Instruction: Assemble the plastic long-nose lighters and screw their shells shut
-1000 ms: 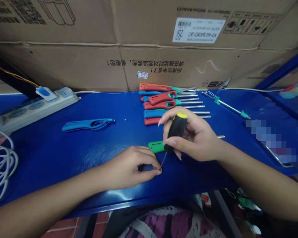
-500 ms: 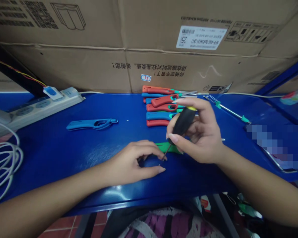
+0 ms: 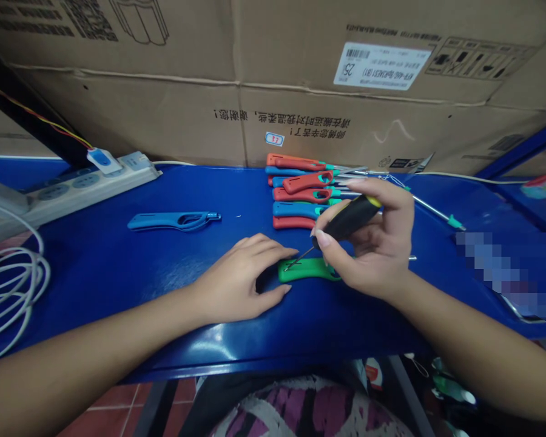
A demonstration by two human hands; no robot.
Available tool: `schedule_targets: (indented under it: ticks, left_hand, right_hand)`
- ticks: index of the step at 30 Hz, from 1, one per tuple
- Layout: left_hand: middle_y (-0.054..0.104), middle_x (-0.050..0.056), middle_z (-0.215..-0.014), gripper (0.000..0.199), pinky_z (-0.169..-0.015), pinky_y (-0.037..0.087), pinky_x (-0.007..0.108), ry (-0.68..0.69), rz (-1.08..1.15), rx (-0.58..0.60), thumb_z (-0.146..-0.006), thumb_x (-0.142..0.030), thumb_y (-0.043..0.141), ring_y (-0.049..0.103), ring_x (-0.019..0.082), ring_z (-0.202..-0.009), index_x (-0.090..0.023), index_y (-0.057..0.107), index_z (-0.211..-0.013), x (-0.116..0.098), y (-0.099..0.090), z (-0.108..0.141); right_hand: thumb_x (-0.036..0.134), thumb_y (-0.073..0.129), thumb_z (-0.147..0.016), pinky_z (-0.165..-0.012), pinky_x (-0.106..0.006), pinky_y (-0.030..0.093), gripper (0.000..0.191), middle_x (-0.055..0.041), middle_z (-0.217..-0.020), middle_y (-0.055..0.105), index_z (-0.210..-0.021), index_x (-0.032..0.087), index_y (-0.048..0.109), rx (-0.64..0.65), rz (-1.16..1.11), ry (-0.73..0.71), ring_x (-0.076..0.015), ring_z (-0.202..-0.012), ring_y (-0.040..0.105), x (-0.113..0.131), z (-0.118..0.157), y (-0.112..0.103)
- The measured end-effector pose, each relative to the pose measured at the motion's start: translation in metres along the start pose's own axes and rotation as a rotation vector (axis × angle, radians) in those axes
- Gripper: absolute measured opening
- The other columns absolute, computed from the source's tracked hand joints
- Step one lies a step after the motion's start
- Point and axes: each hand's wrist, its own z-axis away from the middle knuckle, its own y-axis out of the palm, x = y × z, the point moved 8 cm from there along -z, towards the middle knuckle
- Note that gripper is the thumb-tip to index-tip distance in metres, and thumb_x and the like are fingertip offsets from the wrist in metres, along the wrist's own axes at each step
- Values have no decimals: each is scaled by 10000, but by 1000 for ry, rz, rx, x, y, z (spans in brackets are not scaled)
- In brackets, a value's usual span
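Note:
My right hand [image 3: 375, 243] grips a black screwdriver [image 3: 346, 221] with a yellow band. Its thin shaft slants down to the left, and the tip meets the left end of a green lighter handle [image 3: 304, 269] lying on the blue table. Thumb and fingers apart, my left hand [image 3: 241, 279] rests at that same end of the green handle with nothing seen in it. Part of the green handle is hidden behind my right hand. A small metal pin [image 3: 238, 216] lies beyond my left hand.
A blue lighter shell [image 3: 173, 221] lies at the left. Several red, blue and orange lighters [image 3: 300, 194] are stacked at the back. A power strip [image 3: 73, 188] and coiled white cable [image 3: 16, 285] occupy the left side. A cardboard box [image 3: 164, 121] stands behind.
The screwdriver tip has moved from in front of the green handle onto its left end. My left hand's fingers have spread and drawn back slightly, uncovering that end.

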Motion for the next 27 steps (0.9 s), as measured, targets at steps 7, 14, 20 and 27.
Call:
schedule_targets:
  ticks: [7,14,20,27]
  left_hand:
    - [685,93,-1245,437,-999,474,450,15,1,5,-923,-255,640,600,267,-1138,-204,580,-1353,0,1,0]
    - [680,78,-1244,394,-989,474,429,13,-15,21,-946,-252,625,598,252,-1137,-213,587,-1336,3,3,0]
    - [681,71,-1238,394,-988,477,427,10,-20,23,-950,-253,624,597,247,-1135,-212,582,-1339,2,2,0]
    - [683,70,-1210,388,-1001,482,421,17,9,30,-947,-233,633,615,239,-1135,-208,588,-1332,3,4,-1]
  right_hand:
    - [153,755,-839,-618,-327,600,595,-22,-1244,626,-1308,439,525,25,-12,-49,-185,-851,713,1,1,3]
    - [150,722,-848,-562,-288,613,599,-40,-1132,633,-1369,329,486,43,72,-286,-170,-776,715,8,1,6]
    - [117,700,-840,-583,-278,622,607,-21,-1077,649,-1369,307,471,36,100,-349,-144,-754,702,12,1,6]
    - [103,716,-835,-634,-291,629,611,-9,-945,660,-1374,275,483,89,113,-441,-156,-759,699,19,3,9]
